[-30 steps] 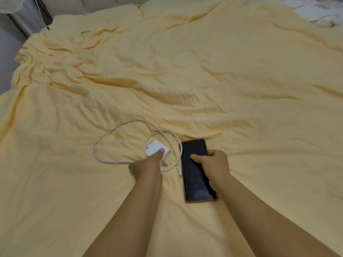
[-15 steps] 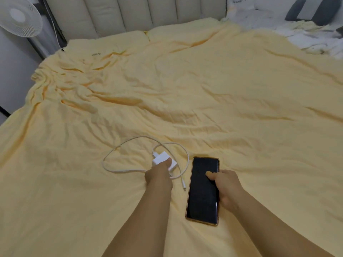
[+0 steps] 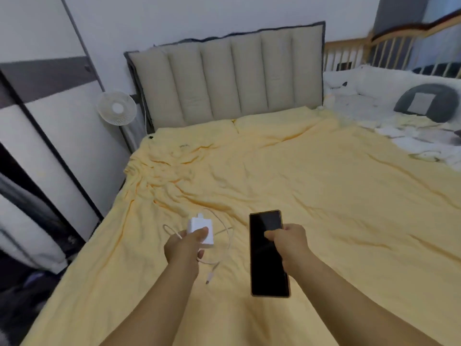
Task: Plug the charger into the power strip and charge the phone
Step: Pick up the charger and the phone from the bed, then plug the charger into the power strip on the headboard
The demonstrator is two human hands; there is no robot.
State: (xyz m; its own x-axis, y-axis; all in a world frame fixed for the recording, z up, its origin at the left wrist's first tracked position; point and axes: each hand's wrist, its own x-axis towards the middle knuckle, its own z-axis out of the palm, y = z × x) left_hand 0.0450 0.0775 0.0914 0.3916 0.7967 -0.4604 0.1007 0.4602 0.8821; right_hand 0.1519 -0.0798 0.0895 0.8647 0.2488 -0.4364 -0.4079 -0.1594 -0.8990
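My left hand grips the white charger block, lifted off the yellow bed with its prongs pointing away from me. Its white cable hangs in loops beneath, and the loose plug end dangles near the sheet. My right hand holds the black phone by its right edge, thumb on the dark screen, screen facing up. No power strip is visible.
The bed is covered by a wrinkled yellow sheet with a padded beige headboard at the far end. A white fan stands left of the headboard. A wardrobe lines the left side. A crib adjoins the right.
Both hands have lifted their objects off the sheet: the charger and cable rose with the left hand, the phone with the right. The view tilted up, revealing headboard, fan and wardrobe.
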